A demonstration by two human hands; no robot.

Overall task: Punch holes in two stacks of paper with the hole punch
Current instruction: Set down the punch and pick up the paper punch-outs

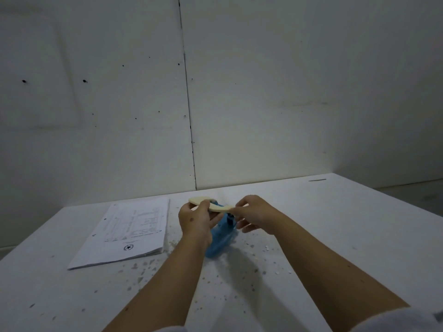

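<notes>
White table (pixel 335 224) littered with paper chads; left of the blue hole punch (pixel 221 238), one punched stack (pixel 129 233) lies. Left hand (pixel 195 220) and right hand (pixel 254 215) pinch its cream base cover (pixel 211 204); second stack unseen

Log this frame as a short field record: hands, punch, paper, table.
left hand: grips the blue punch and one end of the cream strip
right hand: pinches the strip's other end
punch: held tilted just above the table, or resting on it; cannot tell
strip: flexed, at the punch's top
paper: one stack flat at left, holes along its left edge, untouched
second stack: not in view
table: white, strewn with punched paper bits
</notes>
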